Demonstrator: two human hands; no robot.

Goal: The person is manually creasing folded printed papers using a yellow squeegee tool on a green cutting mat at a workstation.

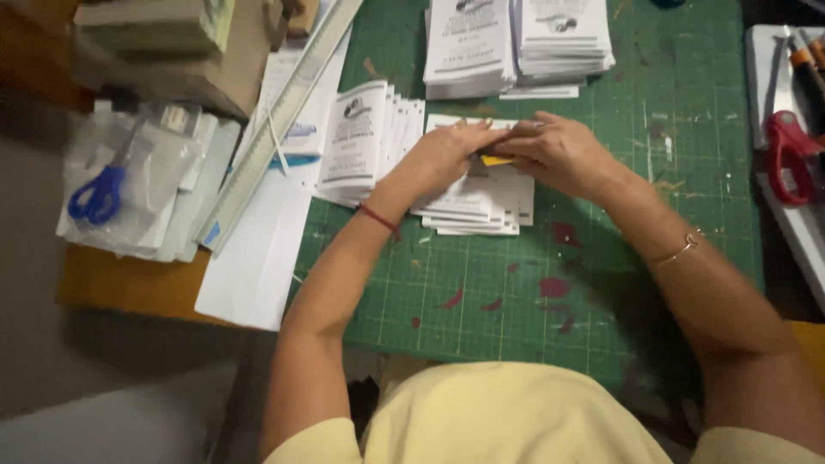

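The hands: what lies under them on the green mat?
Under both hands lies a fanned pile of white printed leaflets and a small yellow piece; its covered part cannot be seen.

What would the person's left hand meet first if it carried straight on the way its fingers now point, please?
The left hand points right across the small stack of printed sheets. It would most likely meet the right hand first, since their fingertips already nearly touch over a small yellow piece.

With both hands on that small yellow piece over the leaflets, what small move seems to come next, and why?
Probably press the small yellow piece along the top printed white leaflet: left hand and right hand already pinch it above that pile on the green cutting mat.
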